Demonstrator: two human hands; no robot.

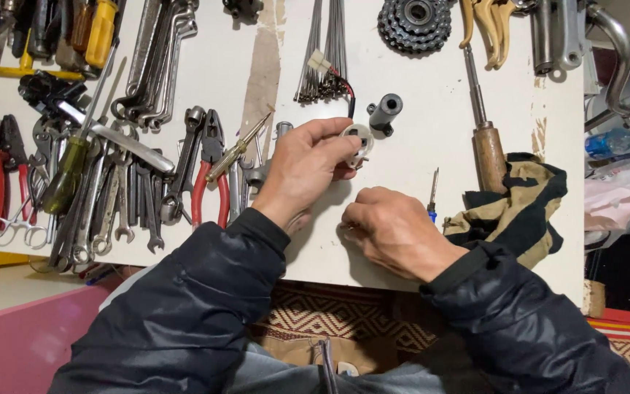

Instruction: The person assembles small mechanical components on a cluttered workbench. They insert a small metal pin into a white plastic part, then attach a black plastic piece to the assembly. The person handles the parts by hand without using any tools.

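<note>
My left hand point(306, 164) is closed around a small white round part point(357, 140) with holes in its face, held just above the white board point(417, 168). A red and black wire point(345, 89) runs from that part up to a white plug. My right hand point(391, 230) rests on the board with its fingers curled under; what it grips is hidden. A small blue-handled screwdriver point(433, 195) lies just right of the right hand. A dark cylindrical socket point(384, 111) sits just beyond the white part.
Wrenches, red-handled pliers point(209, 182) and screwdrivers crowd the board's left side. A bundle of spokes point(324, 51), a cog cluster point(415, 23), a wooden-handled tool point(488, 149) and a tan and black cloth point(519, 204) lie farther back and right. The board's near edge runs just under my wrists.
</note>
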